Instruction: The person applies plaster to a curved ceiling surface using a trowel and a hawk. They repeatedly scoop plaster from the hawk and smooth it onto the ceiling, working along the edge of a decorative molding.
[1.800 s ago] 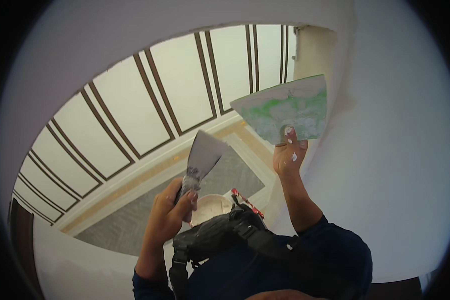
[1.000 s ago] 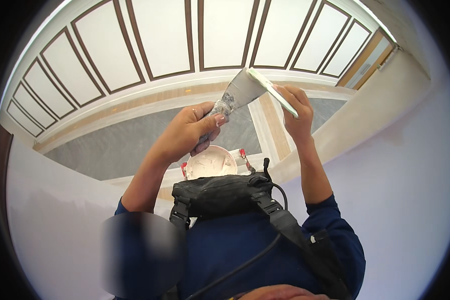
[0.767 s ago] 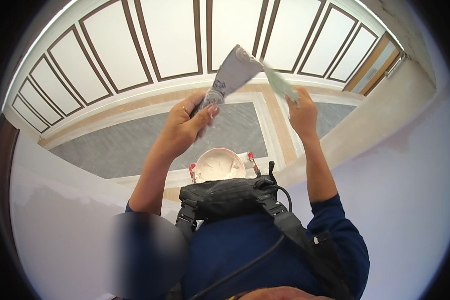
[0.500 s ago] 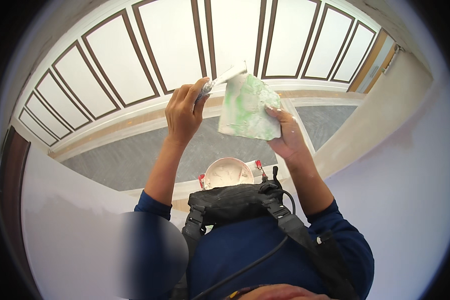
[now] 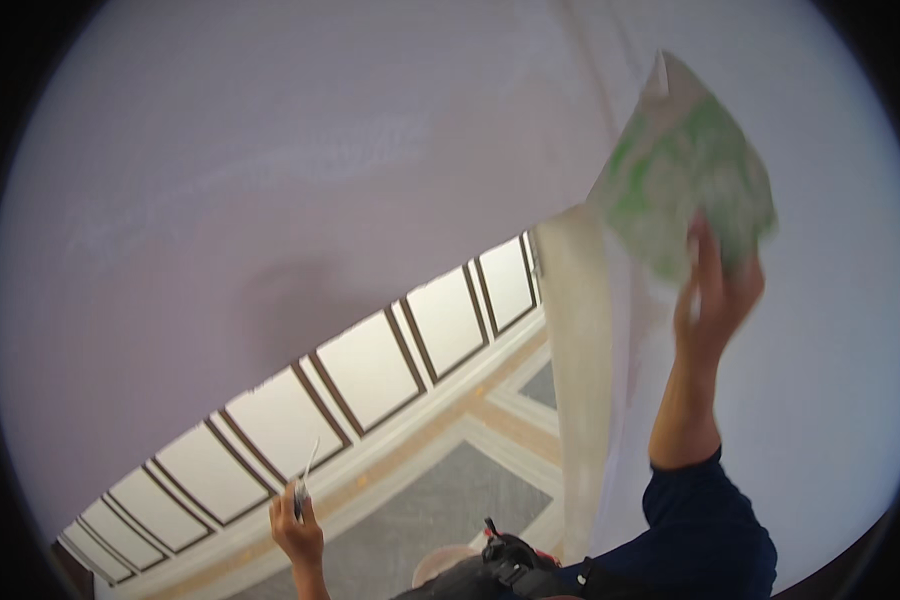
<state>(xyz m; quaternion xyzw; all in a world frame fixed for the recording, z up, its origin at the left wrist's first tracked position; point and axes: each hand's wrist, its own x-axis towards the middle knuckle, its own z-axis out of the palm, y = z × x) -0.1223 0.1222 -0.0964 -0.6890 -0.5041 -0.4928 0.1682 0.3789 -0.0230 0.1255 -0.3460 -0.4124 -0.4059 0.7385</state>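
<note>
My right hand [image 5: 720, 295] is clamped on the lower edge of a green-and-white spreader [image 5: 685, 165], one digit pressed along its smeared face — the broad blade fans out above my grip, tilted, its far corner topped by a pale strip [image 5: 661, 74]. Behind it, the pale upper surface [image 5: 220, 180] meets the smooth right-hand wall [image 5: 830, 330]; whether the blade touches either, I cannot tell, as both hand and tool are slightly blurred. Low in the view and well apart, my left hand [image 5: 298, 535] is closed around a putty knife [image 5: 301, 497], its thin blade turned nearly edge-on and pointing up from my fingers. Below, a round bucket [image 5: 438, 562] shows partly behind my black chest pack [image 5: 515, 568] — beyond lie the grey floor [image 5: 450, 510] and a white wall with dark-framed panels [image 5: 368, 368].
</note>
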